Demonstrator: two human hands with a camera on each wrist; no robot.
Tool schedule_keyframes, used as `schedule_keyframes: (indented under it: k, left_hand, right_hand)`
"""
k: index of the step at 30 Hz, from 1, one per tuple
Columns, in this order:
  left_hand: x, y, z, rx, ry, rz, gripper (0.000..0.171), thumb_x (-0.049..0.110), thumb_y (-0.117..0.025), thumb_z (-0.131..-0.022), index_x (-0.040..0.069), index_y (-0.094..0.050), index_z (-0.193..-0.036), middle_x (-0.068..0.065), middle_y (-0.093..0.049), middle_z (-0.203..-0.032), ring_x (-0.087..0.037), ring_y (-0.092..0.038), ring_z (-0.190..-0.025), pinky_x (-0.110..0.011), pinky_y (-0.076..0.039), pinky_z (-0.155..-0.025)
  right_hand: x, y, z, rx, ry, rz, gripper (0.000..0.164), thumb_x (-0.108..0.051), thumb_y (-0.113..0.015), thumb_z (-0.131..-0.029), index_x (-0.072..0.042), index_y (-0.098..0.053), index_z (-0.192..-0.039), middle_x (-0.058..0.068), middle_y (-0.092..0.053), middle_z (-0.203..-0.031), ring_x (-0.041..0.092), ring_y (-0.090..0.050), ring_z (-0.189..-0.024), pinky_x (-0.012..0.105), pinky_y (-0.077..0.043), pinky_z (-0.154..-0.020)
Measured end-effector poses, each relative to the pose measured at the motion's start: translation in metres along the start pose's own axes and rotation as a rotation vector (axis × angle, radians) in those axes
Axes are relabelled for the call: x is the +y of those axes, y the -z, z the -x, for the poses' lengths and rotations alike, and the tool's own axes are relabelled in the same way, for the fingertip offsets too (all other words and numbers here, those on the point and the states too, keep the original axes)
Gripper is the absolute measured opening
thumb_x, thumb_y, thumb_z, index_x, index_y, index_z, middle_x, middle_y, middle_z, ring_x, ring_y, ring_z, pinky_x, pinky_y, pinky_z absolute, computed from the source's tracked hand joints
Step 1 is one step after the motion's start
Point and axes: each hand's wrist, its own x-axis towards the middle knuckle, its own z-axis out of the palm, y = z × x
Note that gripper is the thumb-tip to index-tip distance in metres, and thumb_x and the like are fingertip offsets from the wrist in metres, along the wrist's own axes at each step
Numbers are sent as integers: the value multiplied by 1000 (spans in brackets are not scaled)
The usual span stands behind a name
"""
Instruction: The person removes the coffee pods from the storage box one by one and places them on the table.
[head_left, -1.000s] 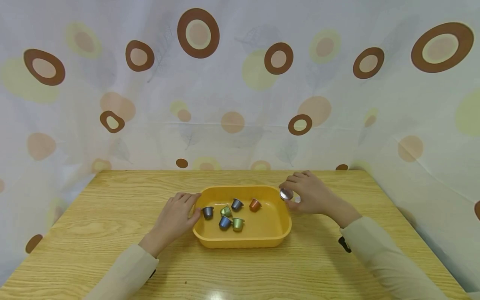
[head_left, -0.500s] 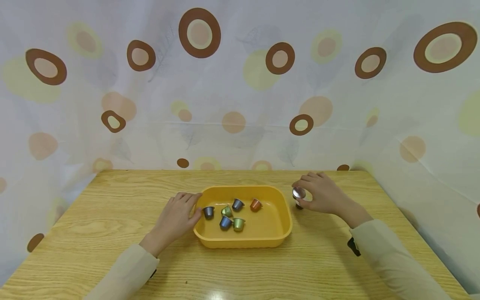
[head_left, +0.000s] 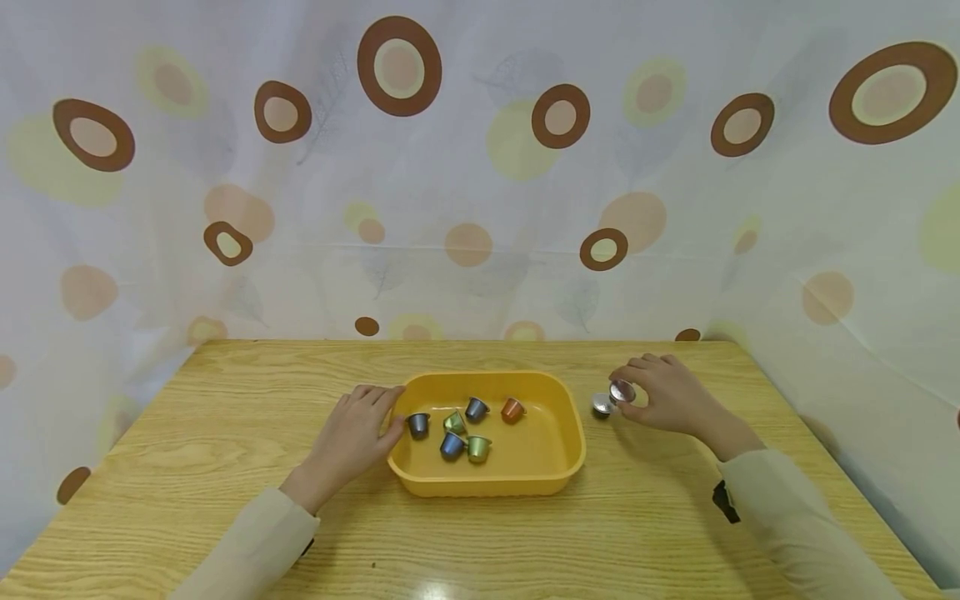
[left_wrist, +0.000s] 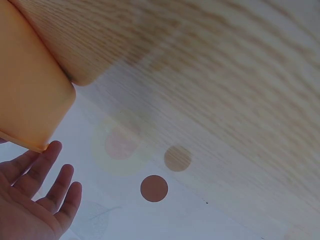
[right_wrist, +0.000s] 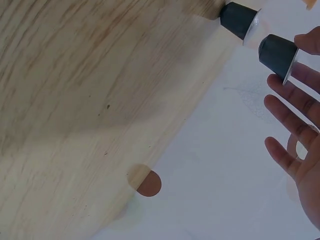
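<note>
In the head view my right hand pinches a coffee capsule by thumb and fingertips, silver lid up. The right wrist view shows this capsule's dark body just off the table. Close beside it another dark capsule stands on the table, lid up. My left hand rests at the left rim of a yellow tray, its fingers fairly straight and touching the edge. Inside the tray lie several capsules: an orange one, green ones, a blue one and dark grey-blue ones.
The tray sits mid-table on a wood-grain tabletop. A patterned curtain rises behind the table's back edge and along both sides. Both capsules by the right hand are just right of the tray.
My right hand first set a dark capsule down on the table right of the tray, then moved slightly right and now holds another one. The left hand and the tray stay put.
</note>
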Motion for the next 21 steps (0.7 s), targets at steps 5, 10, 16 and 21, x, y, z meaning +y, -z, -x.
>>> schedule_keyframes:
  k: [5,10,16,21]
  left_hand:
    - [0,1,0,2,-2,3,39,26,-55,-87,9,-57,-123,-5,-64,-111,-25,-54,-105,-44,-45,-89]
    - [0,0,0,6,-5,-3,39,26,-56,-87,9,-57,-123,-5,-64,-111,-25,-54,-105,-44,-45,-88]
    - [0,-1,0,4,0,2,39,26,-55,-88,9,-57,-123,-4,-64,-112,-24,-54,-105,-43,-45,-88]
    - [-1,-1,0,0,3,2,40,26,-55,-88,10,-56,-124,-4,-64,-112,-24,-54,-106,-43,-45,-88]
  right_hand:
    - [7,-3,7,-17,-32,10,28,-23,-69,-74,-13,-66,-100,1,-64,-94,25,-57,-89,51,-42,-80]
    - [13,-10,12,-33,-55,10,28,-25,-69,-75,-14,-67,-100,1,-65,-95,25,-57,-89,53,-41,-80]
    - [17,-15,14,-78,-80,8,29,-27,-67,-76,-14,-67,-102,0,-64,-93,24,-57,-89,54,-42,-80]
    - [19,-18,16,-103,-93,7,28,-26,-67,-75,-15,-67,-101,-1,-64,-92,24,-57,-88,54,-42,-80]
